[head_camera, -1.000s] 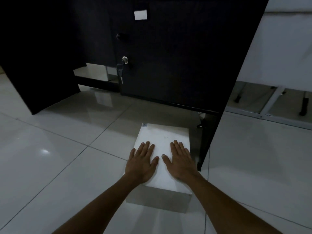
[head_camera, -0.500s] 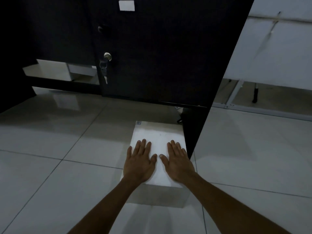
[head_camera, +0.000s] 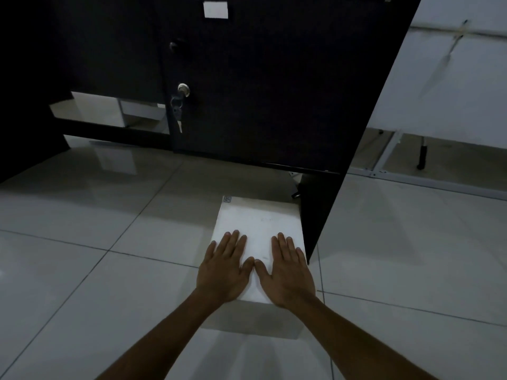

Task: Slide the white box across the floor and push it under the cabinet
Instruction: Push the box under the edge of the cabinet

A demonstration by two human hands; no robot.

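A flat white box lies on the tiled floor, its right side close against the black cabinet's side panel. Both palms press flat on its near half: my left hand on the left part, my right hand on the right, thumbs almost touching, fingers spread and pointing away. The black cabinet stands just beyond, with a dark gap under its door. The box's far edge sits a short way in front of that gap.
A lock with hanging keys is on the cabinet door, and a white label higher up. White boxes sit in an open space at left. A white wall and thin metal legs are at right.
The box has slid forward toward the cabinet with both hands on top. The view has shifted, and the hands now sit nearer the box's close end.
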